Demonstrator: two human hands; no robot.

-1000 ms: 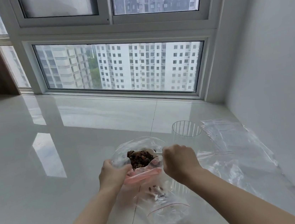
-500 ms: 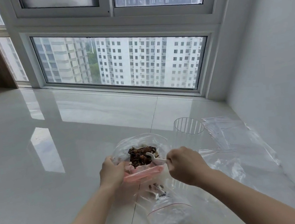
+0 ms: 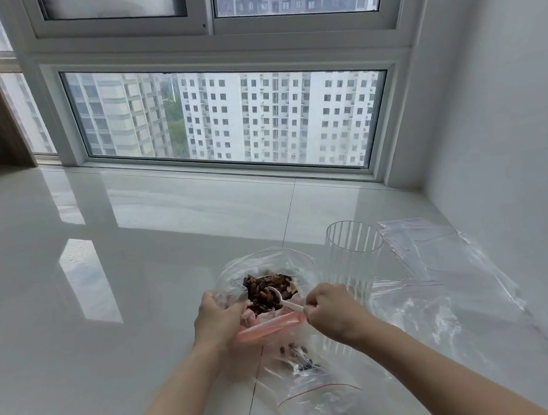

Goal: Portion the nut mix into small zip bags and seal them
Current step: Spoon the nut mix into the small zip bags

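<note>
Nearest, a small zip bag point(image 3: 317, 384) holding a few nuts is lying just before the big bag point(image 3: 266, 267). The left hand point(image 3: 215, 318) is gripping the big bag's rim; the right hand point(image 3: 335, 310) is pinching a white spoon point(image 3: 285, 300) dipping into the nut mix point(image 3: 265, 291). A ribbed cup point(image 3: 353, 259) is standing just right of it.

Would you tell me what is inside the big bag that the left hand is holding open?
Dark nut mix and the bowl of a white spoon; the bag's folded wall hides how deep the mix goes.
</note>
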